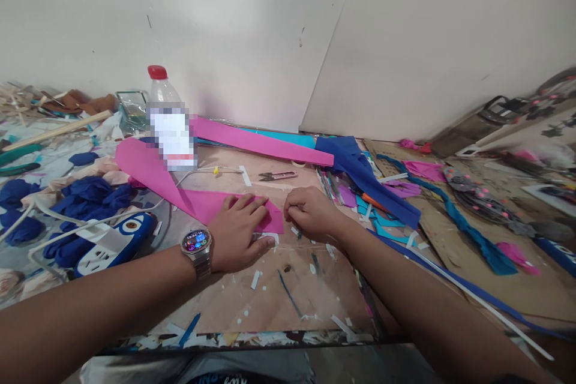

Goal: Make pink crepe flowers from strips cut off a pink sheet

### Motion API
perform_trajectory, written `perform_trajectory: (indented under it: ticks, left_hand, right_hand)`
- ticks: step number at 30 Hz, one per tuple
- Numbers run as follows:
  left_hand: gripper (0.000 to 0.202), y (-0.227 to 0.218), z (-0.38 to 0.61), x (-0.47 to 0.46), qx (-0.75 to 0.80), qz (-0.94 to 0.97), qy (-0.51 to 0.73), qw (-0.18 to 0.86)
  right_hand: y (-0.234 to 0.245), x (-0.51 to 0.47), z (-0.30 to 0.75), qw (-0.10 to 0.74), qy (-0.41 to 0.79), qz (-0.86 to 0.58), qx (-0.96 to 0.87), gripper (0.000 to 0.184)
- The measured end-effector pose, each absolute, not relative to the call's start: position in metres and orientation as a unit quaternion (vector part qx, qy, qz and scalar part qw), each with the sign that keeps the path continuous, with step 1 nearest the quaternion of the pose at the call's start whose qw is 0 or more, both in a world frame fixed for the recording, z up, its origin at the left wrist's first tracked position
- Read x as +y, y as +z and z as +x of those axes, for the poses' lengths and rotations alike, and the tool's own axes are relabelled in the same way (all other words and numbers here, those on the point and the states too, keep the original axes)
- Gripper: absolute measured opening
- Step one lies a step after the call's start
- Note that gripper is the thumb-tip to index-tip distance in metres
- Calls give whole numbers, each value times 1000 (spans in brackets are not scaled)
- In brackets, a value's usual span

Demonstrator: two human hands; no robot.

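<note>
a smooth, bright pink strip [204, 205], curled over at one end; left hand [238, 231] flat on it, right hand [309, 211] curled, hold unclear.

The round, silver, metal-banded wristwatch [197, 243] shows small digits resembling 13:54:16, while partly cropped white and blue lettering on the black fabric [204, 378] below the watch is unreadable.

Close behind the worktable [315, 306] stands a plain off-white wall [252, 30]. A thin seam [330, 42] slants up and rightward from the table's back edge. Above the table, dark scuffs [301, 36] mark the wall, and soft light brightens it left of centre; toward the table's right end it looks greyer. The table's brown top is stained and white-spotted.
</note>
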State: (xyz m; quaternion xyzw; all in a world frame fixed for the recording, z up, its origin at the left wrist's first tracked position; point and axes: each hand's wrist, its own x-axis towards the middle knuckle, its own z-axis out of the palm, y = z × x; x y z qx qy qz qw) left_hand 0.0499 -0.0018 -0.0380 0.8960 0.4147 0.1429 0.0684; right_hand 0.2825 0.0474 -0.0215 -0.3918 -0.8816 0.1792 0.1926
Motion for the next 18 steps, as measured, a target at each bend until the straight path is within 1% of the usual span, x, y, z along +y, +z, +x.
perform_trajectory:
  ticks: [6,14,18]
  left_hand:
    - [50,-40,50,-1,415,896,144,72]
    - [55,-40,49,-2,419,894,136,81]
    - [57,-41,49,-2,421,892,140,87]
  right_hand:
    - [-23,51,285,232,156,-421,-863,21]
    - [-27,53,287,232,245,-423,-841,19]
    - [-27,53,287,227,261,-418,-840,14]
